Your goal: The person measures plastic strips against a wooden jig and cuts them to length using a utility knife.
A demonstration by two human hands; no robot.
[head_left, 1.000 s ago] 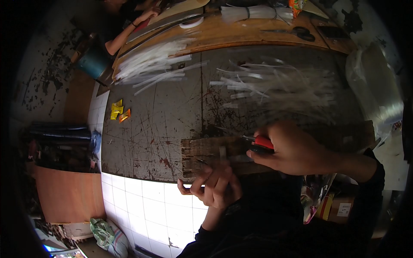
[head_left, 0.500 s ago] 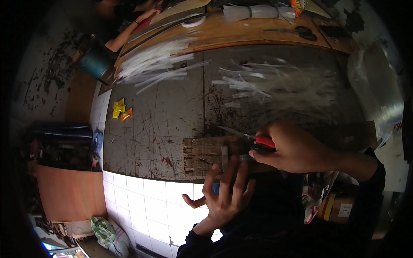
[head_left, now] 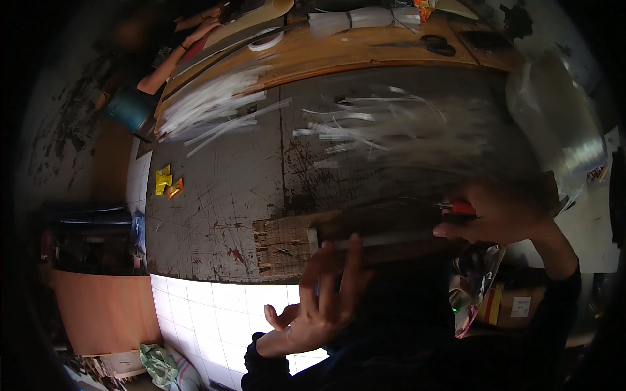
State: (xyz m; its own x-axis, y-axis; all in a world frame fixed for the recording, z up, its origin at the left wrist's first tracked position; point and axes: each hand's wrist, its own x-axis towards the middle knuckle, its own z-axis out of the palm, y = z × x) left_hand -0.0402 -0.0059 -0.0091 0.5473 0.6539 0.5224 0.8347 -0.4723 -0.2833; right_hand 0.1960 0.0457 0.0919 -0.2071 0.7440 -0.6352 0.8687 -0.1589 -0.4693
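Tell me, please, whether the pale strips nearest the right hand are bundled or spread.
Spread: the pale strips lie loose at differing angles, no tie visible.

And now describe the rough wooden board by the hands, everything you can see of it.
The board is brown, weathered wood, its left end ragged and split. It lies flat along the near edge of the grey, scratched table. A narrow pale piece sits across it. The left hand is at its near side; contact is unclear. Its right part is dark and blurred.

Left hand (head_left: 319,309) open, splayed; right hand (head_left: 501,212) curled, probably closed, though blurred.
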